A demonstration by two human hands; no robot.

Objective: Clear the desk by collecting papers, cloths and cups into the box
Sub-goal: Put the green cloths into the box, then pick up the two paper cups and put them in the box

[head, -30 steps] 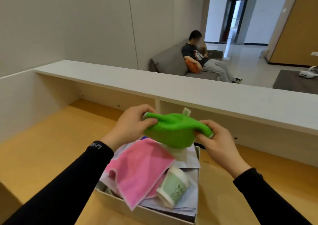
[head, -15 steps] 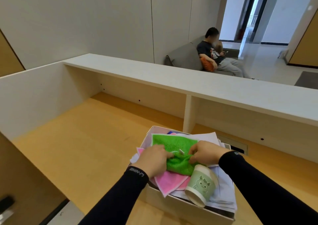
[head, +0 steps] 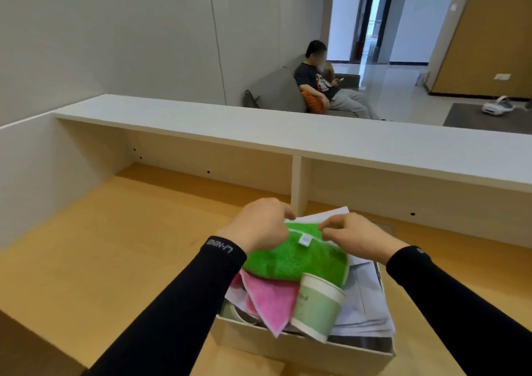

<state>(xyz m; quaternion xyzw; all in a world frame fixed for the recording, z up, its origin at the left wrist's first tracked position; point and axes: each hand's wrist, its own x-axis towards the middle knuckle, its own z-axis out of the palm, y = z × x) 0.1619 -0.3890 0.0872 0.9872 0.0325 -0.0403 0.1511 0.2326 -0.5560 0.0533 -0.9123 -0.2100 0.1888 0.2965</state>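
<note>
pinching the far edge of the green cloth, both hands work over the box. the left hand has its fingers curled shut on the cloth's left corner; the right hand nips the edge just right of the white tag. the two-corner hold probably serves to spread the cloth flat so it covers the pile instead of bunching. the cloth lies on top inside the box, over a pink cloth whose corner hangs past the near wall. a green cup lies tilted against the cloth's near edge, and papers are stacked beneath on the right. the desk around the box shows nothing left to collect, so the job looks nearly finished.
</note>
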